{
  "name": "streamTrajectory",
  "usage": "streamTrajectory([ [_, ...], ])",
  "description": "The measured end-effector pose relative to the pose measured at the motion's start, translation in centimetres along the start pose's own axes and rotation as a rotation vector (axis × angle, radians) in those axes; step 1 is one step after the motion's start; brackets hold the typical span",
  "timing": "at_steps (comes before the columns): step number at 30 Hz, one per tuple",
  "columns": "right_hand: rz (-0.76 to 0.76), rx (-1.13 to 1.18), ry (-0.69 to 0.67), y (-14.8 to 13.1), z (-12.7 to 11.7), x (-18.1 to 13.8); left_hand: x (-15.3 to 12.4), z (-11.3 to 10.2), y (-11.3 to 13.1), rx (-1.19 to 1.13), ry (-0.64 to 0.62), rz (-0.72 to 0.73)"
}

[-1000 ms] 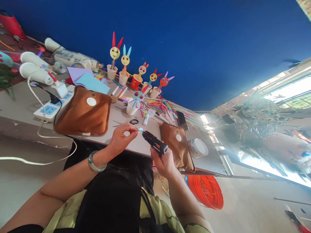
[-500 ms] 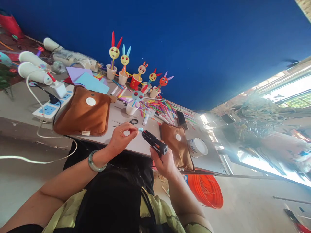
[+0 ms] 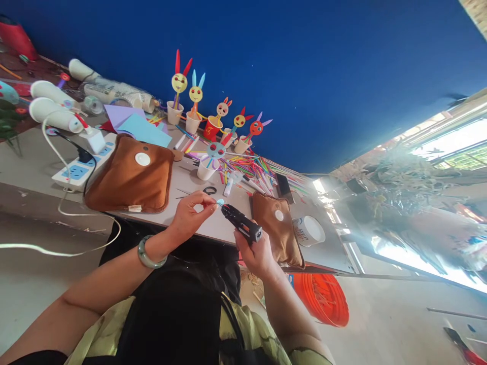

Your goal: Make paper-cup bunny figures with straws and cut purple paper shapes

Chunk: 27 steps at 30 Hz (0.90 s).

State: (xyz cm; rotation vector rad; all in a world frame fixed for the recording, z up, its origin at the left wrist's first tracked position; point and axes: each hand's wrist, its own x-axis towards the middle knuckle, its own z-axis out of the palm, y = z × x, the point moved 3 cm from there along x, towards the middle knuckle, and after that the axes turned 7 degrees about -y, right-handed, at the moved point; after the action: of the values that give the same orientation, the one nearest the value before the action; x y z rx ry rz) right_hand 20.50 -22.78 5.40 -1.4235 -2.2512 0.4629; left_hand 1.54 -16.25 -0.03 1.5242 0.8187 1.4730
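My left hand (image 3: 192,215), with a green bangle on the wrist, pinches a small light-blue piece (image 3: 219,202) between thumb and fingertips above the table's near edge. My right hand (image 3: 255,253) grips a black glue gun (image 3: 241,223), whose nozzle points up-left and meets the blue piece. Both hands hover over the grey table (image 3: 198,223), between a large brown pouch (image 3: 131,175) on the left and a smaller brown pouch (image 3: 279,228) on the right.
Paper-cup rabbit figures (image 3: 213,119) line the table's far edge against a blue wall. Coloured sticks (image 3: 251,170), scissors (image 3: 208,190), a white cup (image 3: 310,230), a power strip (image 3: 78,170) with cables and paper sheets (image 3: 139,126) lie around. An orange bucket (image 3: 323,299) stands below.
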Motion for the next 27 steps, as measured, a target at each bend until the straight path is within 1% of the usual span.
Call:
streamTrajectory([
  [14, 0.005, 0.002, 0.012, -0.19, -0.08, 0.05, -0.18, -0.05, -0.18, -0.001, -0.018, -0.002],
  [27, 0.01, 0.001, 0.003, -0.1, 0.0, 0.09, -0.12, -0.06, -0.23, -0.024, -0.003, -0.019],
])
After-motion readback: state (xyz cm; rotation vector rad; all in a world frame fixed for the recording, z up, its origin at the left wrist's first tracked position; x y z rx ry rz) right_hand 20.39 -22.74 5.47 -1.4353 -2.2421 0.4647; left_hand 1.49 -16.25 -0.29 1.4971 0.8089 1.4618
